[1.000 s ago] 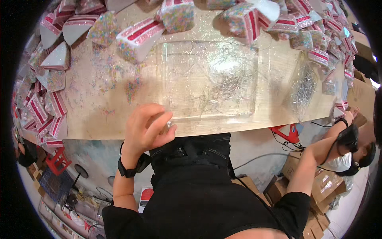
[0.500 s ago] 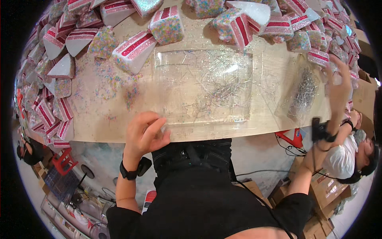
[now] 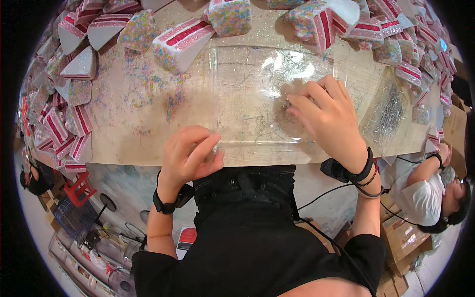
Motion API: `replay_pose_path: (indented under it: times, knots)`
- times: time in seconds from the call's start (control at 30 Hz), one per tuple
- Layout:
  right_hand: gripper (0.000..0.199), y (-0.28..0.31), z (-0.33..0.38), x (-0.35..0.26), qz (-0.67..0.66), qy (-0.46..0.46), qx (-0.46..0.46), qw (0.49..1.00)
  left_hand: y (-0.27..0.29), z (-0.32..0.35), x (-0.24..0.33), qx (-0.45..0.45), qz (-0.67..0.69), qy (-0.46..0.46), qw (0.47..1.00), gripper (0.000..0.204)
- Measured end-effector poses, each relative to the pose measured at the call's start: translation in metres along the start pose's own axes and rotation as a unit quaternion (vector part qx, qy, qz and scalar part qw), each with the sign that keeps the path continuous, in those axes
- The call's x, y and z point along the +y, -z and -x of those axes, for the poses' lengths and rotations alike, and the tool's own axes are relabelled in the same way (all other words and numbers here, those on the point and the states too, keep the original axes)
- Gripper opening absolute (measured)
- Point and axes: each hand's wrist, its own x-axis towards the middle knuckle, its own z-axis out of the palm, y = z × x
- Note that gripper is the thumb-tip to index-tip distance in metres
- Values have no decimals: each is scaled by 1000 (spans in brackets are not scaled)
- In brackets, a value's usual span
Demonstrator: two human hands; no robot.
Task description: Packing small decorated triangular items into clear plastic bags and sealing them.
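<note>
We look down on a pale, matt surface (image 3: 123, 133) dusted with loose coloured sprinkles and glitter. A clear plastic tray (image 3: 247, 84), rectangular, shallow and glossy, lies flat on it in front of us; thin wire pins lie scattered inside, too fine for us to count.

Our right hand (image 3: 324, 116) rests palm down inside the tray, fingers (image 3: 316, 96) spread and slightly curled over the pins, pressing or picking at them; we cannot tell whether anything is pinched between the tips. Our left hand (image 3: 188, 156) sits at the tray's near left corner, fingers curled in with the thumb against them, a small clear or glittery piece seemingly pinched there; what it is stays unclear. Each wrist wears a dark band.

Just right of the right hand lies a clear plastic bag (image 3: 388, 116), crinkled, holding a dense heap of silvery pins.

Beyond both hands stand foam cake slices, wedge-shaped, white with red glittered stripes and sprinkle-coated tops. The nearest, a striped wedge (image 3: 180, 44), lies just beyond the left hand at the tray's far left corner; a sprinkled block (image 3: 230, 17) stands beyond the tray. Many more crowd the far and left rims, past counting.

Low to the right of the right hand, another person (image 3: 425, 193) in a white top sits below the surface.
</note>
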Motion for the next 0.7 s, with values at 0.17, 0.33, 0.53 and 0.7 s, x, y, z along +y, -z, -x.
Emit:
replay_pose_path:
  times: [0.17,0.33,0.53,0.7]
  knots:
    - [15,-9,4,3,8,9,17,1000,1,-3,-1,0,1,-19,1000,38]
    - [17,-4,6,5,-14,-8,10,1000,0,-4,-1,2,-1,-27,1000,39]
    - [26,27,5,4,-86,-43,41,995,1,-3,-2,2,-9,-25,1000,39]
    - [29,49,9,-10,-35,-58,134,989,1,-4,0,0,-11,-23,1000,38]
